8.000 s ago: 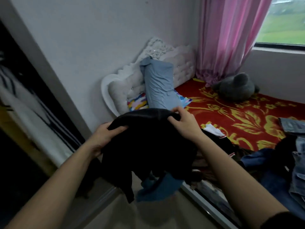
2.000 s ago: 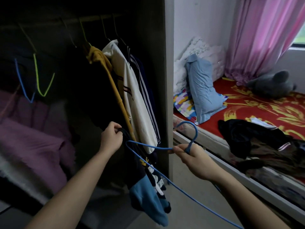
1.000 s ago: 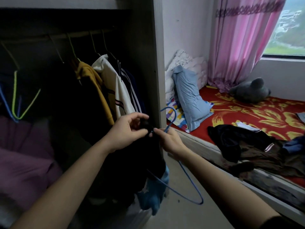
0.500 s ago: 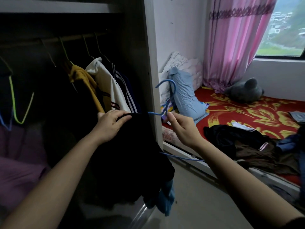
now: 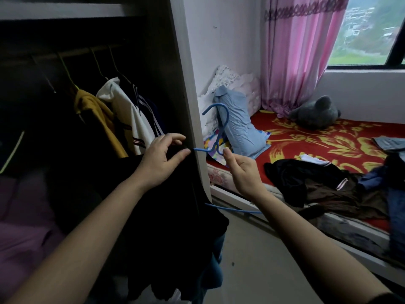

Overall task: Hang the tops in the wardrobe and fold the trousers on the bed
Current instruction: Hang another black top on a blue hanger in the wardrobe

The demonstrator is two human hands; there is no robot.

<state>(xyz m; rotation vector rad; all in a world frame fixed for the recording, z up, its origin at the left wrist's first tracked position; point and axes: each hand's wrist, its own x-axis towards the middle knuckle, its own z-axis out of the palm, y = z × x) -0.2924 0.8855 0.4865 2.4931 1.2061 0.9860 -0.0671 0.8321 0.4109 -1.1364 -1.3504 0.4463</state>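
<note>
Hands: left hand (image 5: 162, 160) pinches black top (image 5: 166, 216) at its shoulder, before the wardrobe (image 5: 186, 84) opening; right hand (image 5: 243, 172) curled round blue hanger (image 5: 219, 128) neck, just right of wardrobe. Top drapes from hanger. Clothes heap (image 5: 306, 183) on bed (image 5: 317, 139), right of wardrobe.

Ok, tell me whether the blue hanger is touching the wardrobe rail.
Apart. The head view shows the hook of the blue hanger in the air before the light blue pillow, outside the wardrobe; the rail runs inside it, higher up.
</note>
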